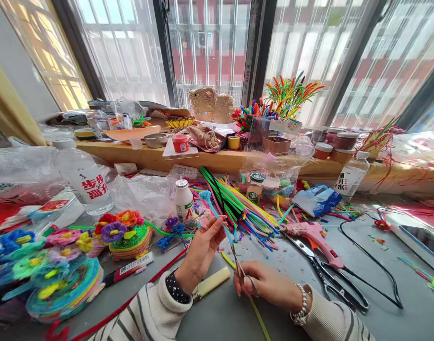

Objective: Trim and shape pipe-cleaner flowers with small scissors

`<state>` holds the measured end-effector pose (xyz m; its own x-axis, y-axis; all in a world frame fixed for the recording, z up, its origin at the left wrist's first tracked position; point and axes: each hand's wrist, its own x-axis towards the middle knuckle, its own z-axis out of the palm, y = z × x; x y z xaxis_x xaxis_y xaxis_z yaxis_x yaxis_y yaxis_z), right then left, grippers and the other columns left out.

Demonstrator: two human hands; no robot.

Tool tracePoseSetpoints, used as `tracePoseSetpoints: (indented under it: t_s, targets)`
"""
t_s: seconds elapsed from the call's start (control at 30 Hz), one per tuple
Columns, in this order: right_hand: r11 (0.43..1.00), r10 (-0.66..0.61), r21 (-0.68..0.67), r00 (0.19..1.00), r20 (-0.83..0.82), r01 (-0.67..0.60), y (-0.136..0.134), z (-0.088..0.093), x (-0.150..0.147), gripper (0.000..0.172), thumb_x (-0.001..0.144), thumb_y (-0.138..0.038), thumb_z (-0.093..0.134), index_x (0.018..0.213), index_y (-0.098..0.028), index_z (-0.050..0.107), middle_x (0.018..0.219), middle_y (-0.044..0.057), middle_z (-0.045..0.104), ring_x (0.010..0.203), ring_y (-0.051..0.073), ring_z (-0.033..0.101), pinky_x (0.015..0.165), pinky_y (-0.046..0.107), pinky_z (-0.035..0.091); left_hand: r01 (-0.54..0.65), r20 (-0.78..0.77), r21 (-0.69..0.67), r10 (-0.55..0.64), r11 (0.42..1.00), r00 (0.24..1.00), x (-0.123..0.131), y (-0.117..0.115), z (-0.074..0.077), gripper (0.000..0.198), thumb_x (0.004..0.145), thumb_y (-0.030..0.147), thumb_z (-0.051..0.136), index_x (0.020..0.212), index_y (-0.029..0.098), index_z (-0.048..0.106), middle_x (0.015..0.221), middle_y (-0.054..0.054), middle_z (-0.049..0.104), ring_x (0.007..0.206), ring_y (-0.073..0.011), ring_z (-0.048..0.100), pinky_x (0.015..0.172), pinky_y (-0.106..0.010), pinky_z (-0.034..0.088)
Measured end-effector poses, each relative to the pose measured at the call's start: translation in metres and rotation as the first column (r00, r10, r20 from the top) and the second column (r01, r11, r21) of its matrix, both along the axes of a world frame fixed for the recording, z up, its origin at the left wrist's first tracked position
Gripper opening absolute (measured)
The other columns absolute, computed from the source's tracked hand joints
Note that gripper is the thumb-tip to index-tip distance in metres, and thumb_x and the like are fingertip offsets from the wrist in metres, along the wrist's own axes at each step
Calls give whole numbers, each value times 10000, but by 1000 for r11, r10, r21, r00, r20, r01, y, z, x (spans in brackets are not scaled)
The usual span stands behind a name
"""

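My left hand (202,246) is raised above the grey table, its fingertips pinched on a light blue pipe cleaner flower (206,196) whose stem runs down to the right. My right hand (268,284) rests low on the table, fingers closed on a small pair of scissors (240,265) whose blades point up at the stem. A yellow-green pipe cleaner (259,317) lies under the right hand. A pile of coloured pipe cleaners (234,201) lies just behind both hands.
A pink glue gun (314,237) and large black scissors (330,279) lie right of my hands. Finished pipe cleaner flower mats (60,279) fill the left side. A small white bottle (183,201), a water bottle (84,177) and a cluttered wooden shelf (209,161) stand behind.
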<state>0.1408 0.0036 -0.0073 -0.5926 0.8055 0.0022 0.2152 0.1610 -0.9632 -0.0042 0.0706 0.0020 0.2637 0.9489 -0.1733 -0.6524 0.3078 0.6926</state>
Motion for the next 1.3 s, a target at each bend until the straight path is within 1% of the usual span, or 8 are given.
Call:
tracePoseSetpoints:
  t_s: [0.2, 0.37, 0.57, 0.77, 0.87, 1.03, 1.17, 1.3]
  targets:
    - [1000, -13, -15, 1000, -22, 13, 2, -5, 0, 570, 670, -682, 307, 639, -139, 478, 562, -24, 395, 504, 85, 342, 477, 198, 281, 3, 13, 20, -3, 1000, 1000, 1, 1, -1, 107, 580, 120, 667, 683, 133, 640, 628, 26, 611, 557, -43, 542, 529, -127, 449]
    - [998, -43, -46, 999, -22, 42, 4, -9, 0, 547, 641, -681, 367, 612, -142, 454, 557, -27, 405, 509, 83, 344, 478, 197, 278, 4, 7, -9, -4, 1000, 1000, 0, 2, -3, 128, 584, 124, 664, 710, 130, 640, 636, 21, 614, 558, -49, 546, 542, -140, 454]
    - [992, -98, -73, 995, 7, 99, 2, -13, 0, 458, 704, -589, 407, 605, -144, 444, 543, -28, 406, 486, 75, 343, 459, 193, 275, -16, 19, -31, 17, 999, 1000, -2, 3, -3, 134, 580, 124, 669, 709, 132, 633, 617, 26, 607, 542, -48, 543, 531, -152, 463]
    - [981, -167, -91, 985, 50, 171, 3, -12, -1, 479, 703, -609, 381, 554, -154, 394, 481, -45, 359, 441, 66, 312, 419, 191, 229, -29, 18, -26, 30, 999, 999, -2, 5, -4, 108, 590, 118, 659, 689, 141, 620, 646, 30, 612, 552, -50, 549, 537, -158, 469]
    - [981, -156, -106, 986, 60, 161, 4, -13, 0, 502, 679, -641, 374, 554, -155, 399, 477, -47, 352, 435, 64, 294, 413, 194, 214, -4, -6, -41, 4, 999, 1000, -2, 4, -5, 114, 608, 118, 646, 717, 136, 621, 648, 23, 612, 562, -55, 552, 546, -160, 471]
    - [988, -113, -108, 993, 18, 114, 3, -15, 2, 520, 704, -647, 309, 586, -157, 438, 486, -41, 357, 440, 72, 307, 427, 200, 232, 29, -49, -32, -30, 999, 998, -2, 3, -7, 95, 620, 113, 637, 710, 137, 617, 660, 13, 612, 587, -63, 556, 575, -167, 472]
    - [987, -129, -90, 991, 42, 133, 2, -14, 2, 499, 686, -638, 367, 570, -155, 416, 503, -41, 349, 457, 71, 289, 427, 202, 216, 60, -60, -17, -61, 998, 996, -1, 3, -8, 101, 633, 125, 629, 731, 147, 618, 669, 13, 609, 594, -61, 552, 566, -159, 464]
    - [987, -146, -62, 989, 23, 147, 2, -14, 0, 472, 712, -601, 378, 567, -153, 400, 509, -44, 334, 467, 68, 277, 433, 199, 208, 50, -56, -8, -51, 999, 997, -1, 4, -7, 109, 623, 134, 637, 730, 147, 618, 652, 21, 601, 577, -58, 547, 565, -159, 457]
